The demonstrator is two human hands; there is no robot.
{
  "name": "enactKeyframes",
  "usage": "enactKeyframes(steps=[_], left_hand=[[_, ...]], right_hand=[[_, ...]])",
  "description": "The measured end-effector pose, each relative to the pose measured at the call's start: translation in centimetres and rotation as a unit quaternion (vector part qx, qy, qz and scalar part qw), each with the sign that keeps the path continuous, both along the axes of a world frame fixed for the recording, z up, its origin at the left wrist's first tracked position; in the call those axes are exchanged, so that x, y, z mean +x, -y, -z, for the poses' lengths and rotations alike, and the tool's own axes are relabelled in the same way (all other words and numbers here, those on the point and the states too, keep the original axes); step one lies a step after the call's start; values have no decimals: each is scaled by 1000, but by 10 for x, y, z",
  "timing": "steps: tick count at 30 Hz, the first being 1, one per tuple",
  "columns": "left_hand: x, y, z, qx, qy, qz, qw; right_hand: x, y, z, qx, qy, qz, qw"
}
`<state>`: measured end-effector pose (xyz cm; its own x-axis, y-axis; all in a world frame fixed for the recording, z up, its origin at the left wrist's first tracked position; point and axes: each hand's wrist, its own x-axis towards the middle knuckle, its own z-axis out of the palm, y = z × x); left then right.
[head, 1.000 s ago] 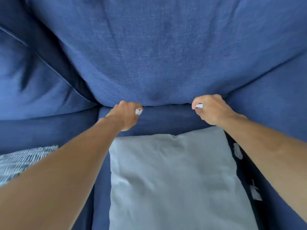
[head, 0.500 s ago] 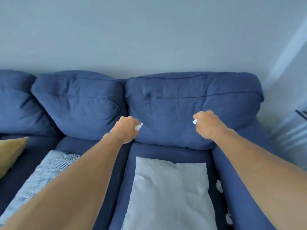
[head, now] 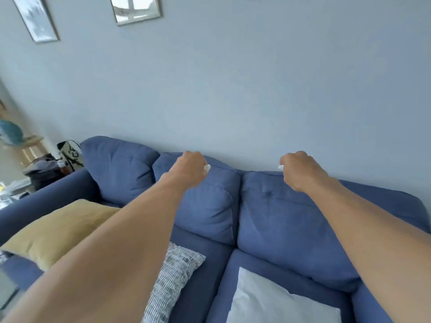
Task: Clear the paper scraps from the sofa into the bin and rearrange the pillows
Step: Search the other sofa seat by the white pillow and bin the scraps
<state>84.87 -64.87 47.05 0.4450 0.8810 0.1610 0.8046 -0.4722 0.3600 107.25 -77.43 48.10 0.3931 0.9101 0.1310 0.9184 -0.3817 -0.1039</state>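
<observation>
A framed picture [head: 35, 18] and a second framed picture [head: 136, 9] hang on the pale blue-grey wall [head: 256, 89]. At the far left, a black-and-white patterned bag [head: 71, 157] stands beside a dark bag [head: 43, 171], with a wooden stool [head: 32, 145] behind them.

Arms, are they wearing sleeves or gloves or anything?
No. The left arm and right arm are bare as far as the view shows, with no sleeves. The left hand and right hand have no gloves, and no watch, bracelet or ring shows.
</observation>
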Motion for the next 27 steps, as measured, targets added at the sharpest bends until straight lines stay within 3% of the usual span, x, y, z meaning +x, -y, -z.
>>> enactKeyframes(steps=[15, 23, 27], left_hand=[[-350, 2, -59, 51, -67, -212, 974], [-542, 41, -61, 70, -63, -365, 926], [-619, 64, -53, 68, -54, -451, 888]], right_hand=[[-303, -102, -58, 46, 30, -187, 981], [-500, -152, -67, 57, 38, -352, 934], [-594, -178, -57, 64, 76, -446, 890]])
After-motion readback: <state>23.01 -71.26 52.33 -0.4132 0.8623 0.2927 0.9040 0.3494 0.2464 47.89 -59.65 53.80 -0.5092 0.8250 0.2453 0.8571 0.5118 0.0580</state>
